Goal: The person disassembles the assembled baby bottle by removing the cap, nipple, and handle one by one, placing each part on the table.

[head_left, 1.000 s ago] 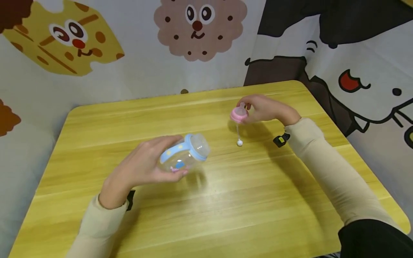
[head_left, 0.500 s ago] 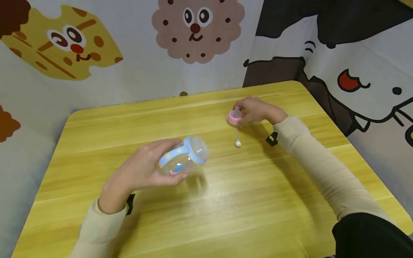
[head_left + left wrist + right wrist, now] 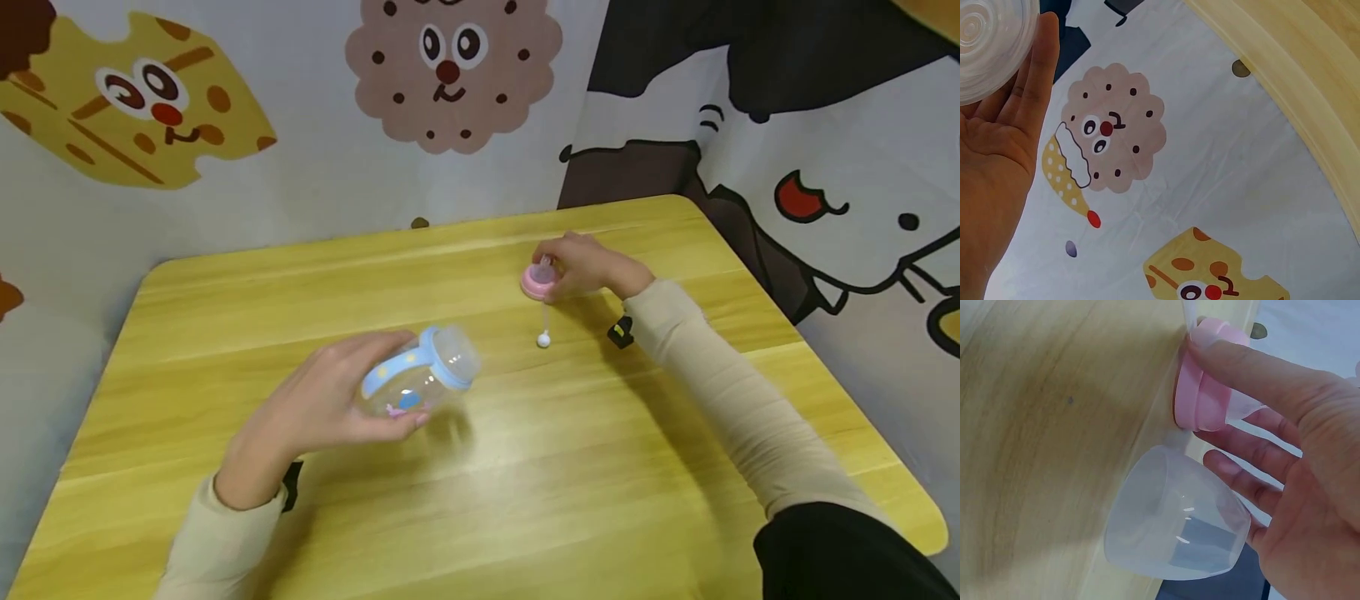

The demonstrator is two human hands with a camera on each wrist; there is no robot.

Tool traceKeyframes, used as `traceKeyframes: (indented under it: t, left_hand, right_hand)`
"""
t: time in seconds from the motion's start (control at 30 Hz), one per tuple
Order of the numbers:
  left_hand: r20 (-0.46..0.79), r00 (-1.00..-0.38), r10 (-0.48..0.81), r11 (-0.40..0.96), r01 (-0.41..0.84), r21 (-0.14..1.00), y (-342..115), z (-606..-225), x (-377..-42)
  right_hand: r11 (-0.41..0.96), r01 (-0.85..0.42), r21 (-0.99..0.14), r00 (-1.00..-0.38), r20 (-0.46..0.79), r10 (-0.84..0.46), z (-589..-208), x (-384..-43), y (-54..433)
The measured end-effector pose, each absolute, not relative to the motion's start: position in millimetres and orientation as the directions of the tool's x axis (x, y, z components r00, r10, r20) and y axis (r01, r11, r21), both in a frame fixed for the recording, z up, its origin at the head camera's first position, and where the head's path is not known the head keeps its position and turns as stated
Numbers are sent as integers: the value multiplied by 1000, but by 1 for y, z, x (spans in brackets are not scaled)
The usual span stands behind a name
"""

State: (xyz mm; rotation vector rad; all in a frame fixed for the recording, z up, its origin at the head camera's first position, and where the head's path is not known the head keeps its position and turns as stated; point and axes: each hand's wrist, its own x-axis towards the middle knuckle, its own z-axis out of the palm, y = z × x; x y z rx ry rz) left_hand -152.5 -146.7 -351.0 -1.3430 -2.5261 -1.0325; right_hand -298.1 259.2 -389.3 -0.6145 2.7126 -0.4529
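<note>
My left hand [image 3: 322, 400] grips a clear baby bottle [image 3: 408, 398] with a blue collar and handle. It is tilted above the table, its translucent open-looking end to the right. In the left wrist view the bottle's round base [image 3: 988, 37] shows at the upper left. My right hand [image 3: 588, 265] pinches a pink bottle-nipple ring [image 3: 536, 287] low at the table's far side; whether it touches the wood I cannot tell. From the ring, a thin straw leads to a white weighted ball [image 3: 543, 340]. Beside these fingers, in the right wrist view, is a translucent cap [image 3: 1172, 519].
The yellow wood-grain table [image 3: 480, 517] has rounded corners. Behind it hangs a cloth [image 3: 315, 192] printed with cartoon food and animal figures, close along the far edge. A black wrist device [image 3: 621, 332] sits under the right cuff.
My right hand has lowered the pink nipple ring toward the table and drifted slightly left. My left hand still holds the bottle in much the same pose; the whole view has shifted a little.
</note>
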Motion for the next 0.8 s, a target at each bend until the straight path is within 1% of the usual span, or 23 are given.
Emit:
traceKeyframes:
  t: [0.13,0.33,0.53,0.8]
  left_hand:
    - [376,-613,695,398,763,510,-152,-350,-148]
    - [405,-600,690,387,778,495,-154,-348,-148]
    - [434,-596,676,388,788,478,-156,-348,-147]
    - [445,-584,679,377,798,470,-150,-346,-148]
  right_hand:
    - [863,-349,-365,-859,-243,-450,-390,-295,250]
    - [876,-331,-351,-871,-243,-426,-384,-294,244]
    - [876,-329,-354,-863,-265,-431,-383,-293,244]
    - [900,-317,-299,-863,-302,-404,-382,-286,250]
